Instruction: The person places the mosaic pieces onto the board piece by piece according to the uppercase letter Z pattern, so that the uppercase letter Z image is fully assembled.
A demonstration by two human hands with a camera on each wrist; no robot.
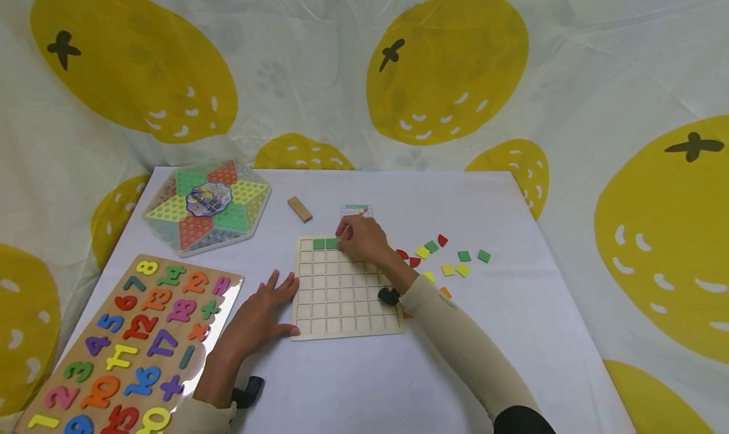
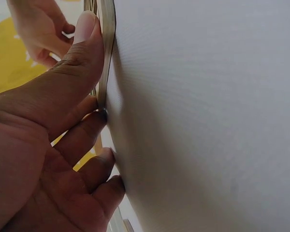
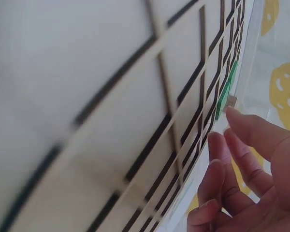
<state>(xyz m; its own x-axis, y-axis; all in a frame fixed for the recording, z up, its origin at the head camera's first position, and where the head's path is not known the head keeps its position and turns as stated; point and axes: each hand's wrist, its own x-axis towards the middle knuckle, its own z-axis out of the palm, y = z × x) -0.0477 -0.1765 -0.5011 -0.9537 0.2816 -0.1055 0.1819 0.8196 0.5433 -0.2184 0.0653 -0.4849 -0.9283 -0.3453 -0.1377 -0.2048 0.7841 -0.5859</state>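
Note:
A pale wooden grid board (image 1: 347, 301) lies on the white table, with green square tiles (image 1: 325, 244) in its top row. My left hand (image 1: 259, 314) is at the board's left side, fingers spread, thumb and fingertips touching its edge. In the left wrist view the thumb (image 2: 87, 43) rests along that edge. My right hand (image 1: 362, 238) hovers over the top row beside the green tiles, thumb and fingers bent towards each other. In the right wrist view its fingertips (image 3: 215, 140) are close to a green tile (image 3: 226, 92); whether they pinch a piece is unclear.
Loose yellow tiles (image 1: 448, 269), green tiles (image 1: 464, 256) and red pieces (image 1: 442, 240) lie right of the board. Behind it are a small patterned card (image 1: 357, 207) and a wooden block (image 1: 299, 209). A number board (image 1: 131, 339) and a star-patterned hexagonal game board (image 1: 207, 206) occupy the left.

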